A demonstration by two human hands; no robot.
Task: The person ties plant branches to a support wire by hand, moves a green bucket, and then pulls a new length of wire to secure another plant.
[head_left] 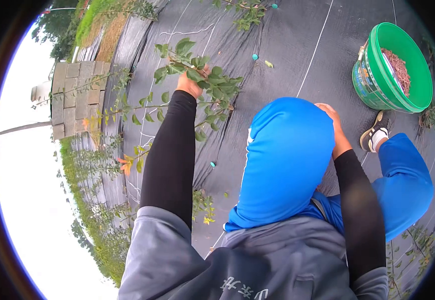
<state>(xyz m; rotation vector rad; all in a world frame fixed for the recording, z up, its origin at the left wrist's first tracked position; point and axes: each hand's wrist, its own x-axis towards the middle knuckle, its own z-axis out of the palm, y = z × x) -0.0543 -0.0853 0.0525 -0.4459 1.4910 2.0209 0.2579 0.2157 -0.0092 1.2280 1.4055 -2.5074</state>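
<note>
My left hand (191, 84) reaches forward among the green leaves of a small plant (217, 82), its fingers curled and partly hidden by the foliage. What it grips there, a stem or a leaf, I cannot make out. Against the far side of my bent knee, in blue trousers (292, 145), rests my right hand (333, 125); its fingertips are mostly hidden behind the knee. Black sleeves cover both forearms.
A green bucket (372, 80) holding reddish-brown pieces stands at the upper right, beside my shoe (375, 132). Black ground sheet (282, 60) carries white strings and small green pegs (255, 57). Stacked grey blocks (77, 97) and leafy rows lie at the left.
</note>
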